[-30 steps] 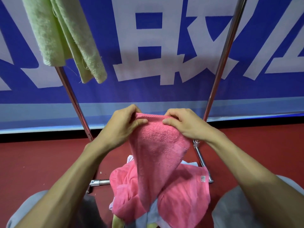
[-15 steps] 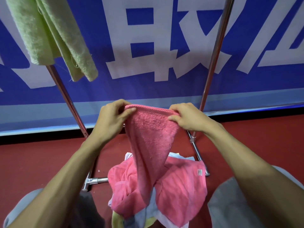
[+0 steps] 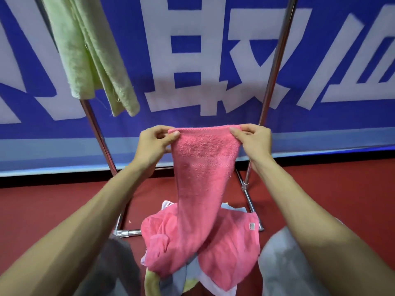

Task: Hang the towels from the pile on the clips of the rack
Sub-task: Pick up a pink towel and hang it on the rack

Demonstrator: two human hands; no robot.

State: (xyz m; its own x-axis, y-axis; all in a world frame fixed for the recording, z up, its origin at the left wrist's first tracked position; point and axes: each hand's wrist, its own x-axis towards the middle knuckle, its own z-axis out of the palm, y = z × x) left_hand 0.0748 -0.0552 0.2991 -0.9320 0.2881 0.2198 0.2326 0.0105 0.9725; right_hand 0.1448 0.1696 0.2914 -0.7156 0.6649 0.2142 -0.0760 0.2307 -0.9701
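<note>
I hold a pink towel (image 3: 203, 174) by its top edge, stretched between both hands. My left hand (image 3: 152, 146) pinches the left corner and my right hand (image 3: 253, 142) pinches the right corner. The towel's lower part hangs down onto the pile (image 3: 224, 280) of pink, pale blue, white and yellow towels between my knees. A light green towel (image 3: 89, 54) hangs from the rack at the upper left. The rack's metal poles (image 3: 275, 67) rise behind my hands. Its clips are out of view above the frame.
A blue banner with large white characters (image 3: 213, 60) stands right behind the rack. The rack's feet (image 3: 128, 232) rest on a dark red floor (image 3: 42, 210). My knees (image 3: 284, 265) flank the pile.
Both hands have lifted the pink towel higher and moved apart along its top edge, spreading it wider. The view has tilted, so the green towel sits further right.
</note>
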